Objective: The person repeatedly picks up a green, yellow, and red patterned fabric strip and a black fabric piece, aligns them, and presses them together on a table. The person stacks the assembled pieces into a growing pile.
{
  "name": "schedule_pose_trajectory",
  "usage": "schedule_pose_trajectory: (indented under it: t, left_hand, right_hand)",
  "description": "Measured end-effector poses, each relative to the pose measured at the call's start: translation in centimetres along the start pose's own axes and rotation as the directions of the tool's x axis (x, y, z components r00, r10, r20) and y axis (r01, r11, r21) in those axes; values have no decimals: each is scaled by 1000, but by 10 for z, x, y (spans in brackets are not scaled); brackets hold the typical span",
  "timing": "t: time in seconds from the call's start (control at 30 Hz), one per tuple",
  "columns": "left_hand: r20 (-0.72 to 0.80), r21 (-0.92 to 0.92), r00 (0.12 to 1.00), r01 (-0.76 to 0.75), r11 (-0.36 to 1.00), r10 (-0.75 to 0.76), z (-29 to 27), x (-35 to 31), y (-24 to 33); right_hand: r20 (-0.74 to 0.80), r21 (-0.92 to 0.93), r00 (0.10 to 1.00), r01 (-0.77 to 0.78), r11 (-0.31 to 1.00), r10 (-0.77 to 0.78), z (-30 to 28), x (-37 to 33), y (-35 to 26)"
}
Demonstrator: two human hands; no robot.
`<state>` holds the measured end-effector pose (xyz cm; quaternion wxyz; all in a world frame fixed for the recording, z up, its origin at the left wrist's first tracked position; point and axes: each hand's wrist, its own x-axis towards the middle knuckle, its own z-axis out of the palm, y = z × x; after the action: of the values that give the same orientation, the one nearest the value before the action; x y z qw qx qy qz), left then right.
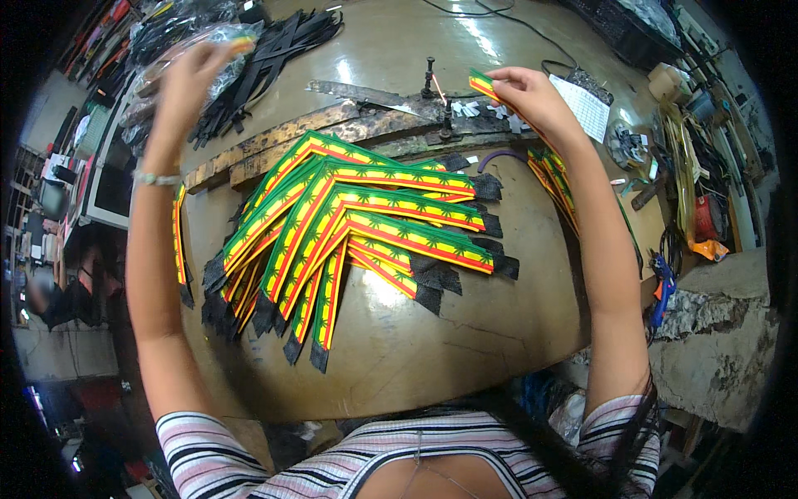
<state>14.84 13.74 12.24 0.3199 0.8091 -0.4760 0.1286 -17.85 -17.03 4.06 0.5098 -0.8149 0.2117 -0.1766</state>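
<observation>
My right hand [522, 90] is raised at the far right of the table, its fingers pinching the end of a green, yellow and red patterned strap [481, 84]. That strap runs back under my right wrist. My left hand [195, 73] is stretched to the far left, smeared by motion, with a yellow-green strap end [242, 45] at its fingertips. Between my arms lies a pile of the same straps [332, 187], folded into angles and fanned out, with black ends. Another strap [178, 237] shows beside my left forearm, and several more [550, 179] lie partly behind my right one.
Worn wooden bars [274, 150] cross the table behind the pile, with an upright black metal post [430, 76] at them. Black straps [278, 54] and clear plastic [179, 54] are heaped at far left. A white sheet [583, 108] and a black crate [611, 29] are at right.
</observation>
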Motion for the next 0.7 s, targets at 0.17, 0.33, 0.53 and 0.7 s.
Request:
schedule_pose_trajectory:
  t: [0.17,0.33,0.53,0.7]
  left_hand:
    - [526,-423,849,317,849,-55,110,-23,118]
    - [686,-546,714,631,551,-139,150,-23,129]
    - [730,-581,656,744,329,-192,173,-31,125]
    - [702,-602,677,729,325,-221,177,-31,128]
  right_hand:
    - [88,239,989,-134,962,116,25,27,26]
    - [166,418,983,-137,898,72,35,31,41]
    - [231,381,970,-159,911,73,31,32,40]
    - [230,388,970,-163,907,77,33,31,39]
